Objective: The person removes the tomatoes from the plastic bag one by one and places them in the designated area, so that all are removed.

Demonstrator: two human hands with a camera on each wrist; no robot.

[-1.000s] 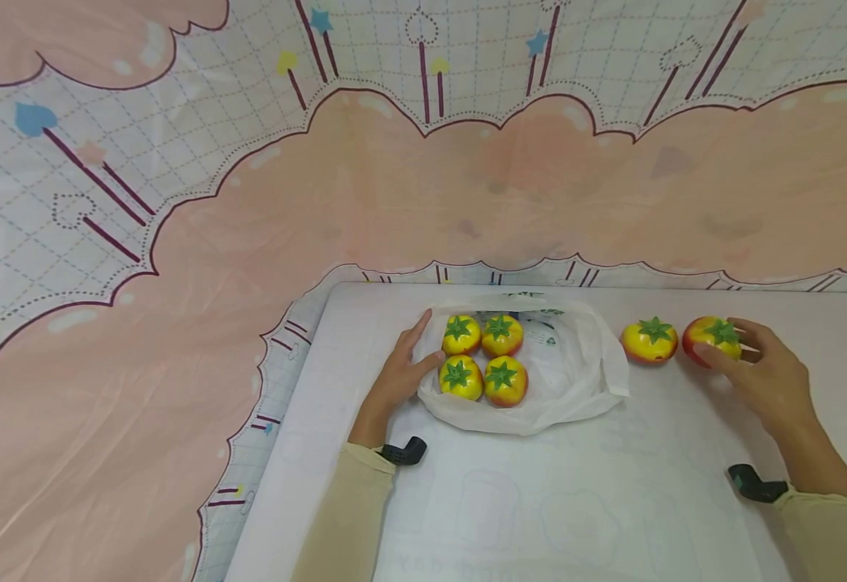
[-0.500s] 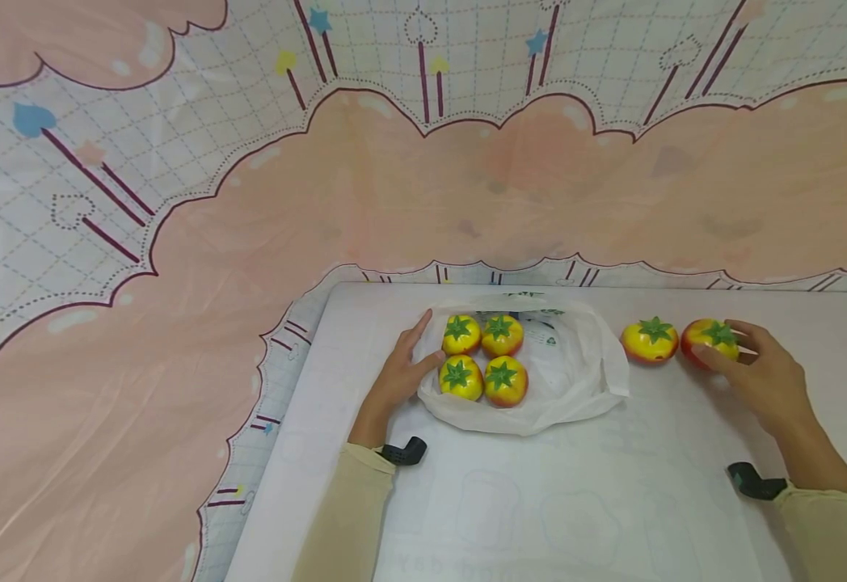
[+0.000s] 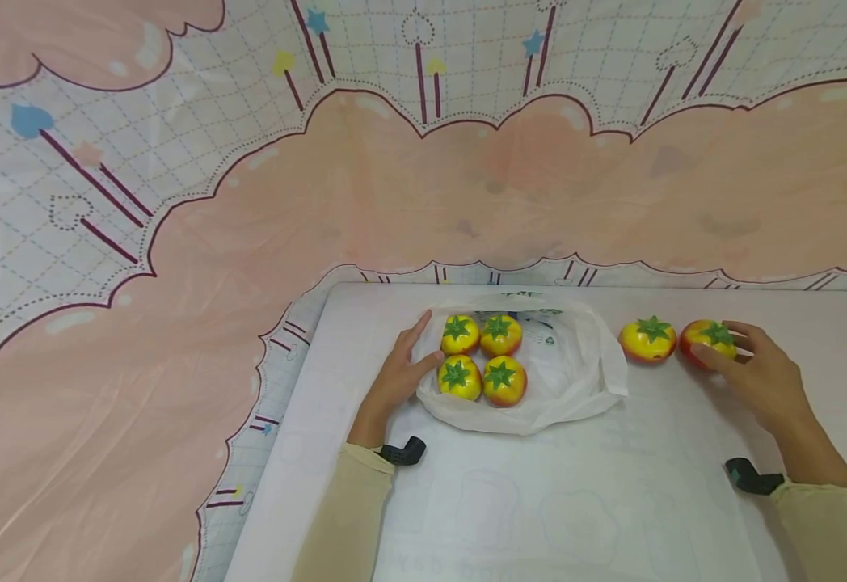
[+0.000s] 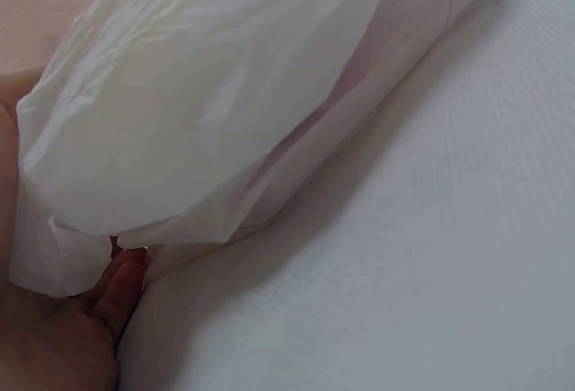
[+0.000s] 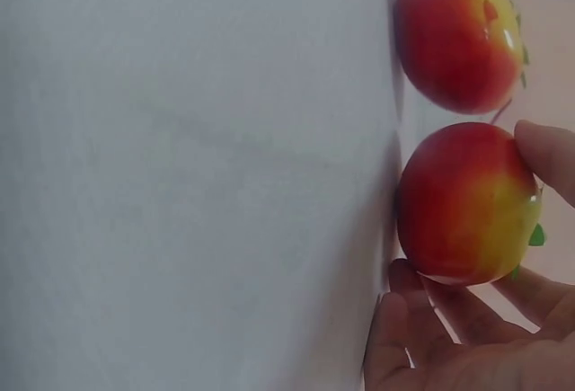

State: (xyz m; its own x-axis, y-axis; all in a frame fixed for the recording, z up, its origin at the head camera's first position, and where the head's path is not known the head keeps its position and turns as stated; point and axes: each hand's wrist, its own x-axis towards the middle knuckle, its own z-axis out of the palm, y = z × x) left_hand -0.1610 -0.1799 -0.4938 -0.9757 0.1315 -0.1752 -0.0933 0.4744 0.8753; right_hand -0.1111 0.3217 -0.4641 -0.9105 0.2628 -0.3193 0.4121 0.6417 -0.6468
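Observation:
In the head view my left hand (image 3: 398, 372) holds the left rim of a white plastic bag (image 3: 569, 404), thumb over the edge and index finger stretched along its side. Several yellow-red toy tomatoes with green star-shaped leaves, such as the front-left tomato (image 3: 460, 377), sit in the bag's left half. My right hand (image 3: 769, 376) grips another toy tomato (image 3: 707, 343) between thumb and fingers, low over the table. Just left of it lies one more loose tomato (image 3: 647, 339). The left wrist view shows the bag's outer side (image 4: 207, 121) hiding most of my left fingers.
A white-covered table (image 3: 540, 501) bears everything. Behind it and to the left hangs a peach cloud-patterned cloth (image 3: 467, 194). The bag's mouth faces up, and its right half shows bare plastic with green print.
My right hand has shifted very slightly left with its tomato, closer to the loose one. My left hand and the bag stay in place.

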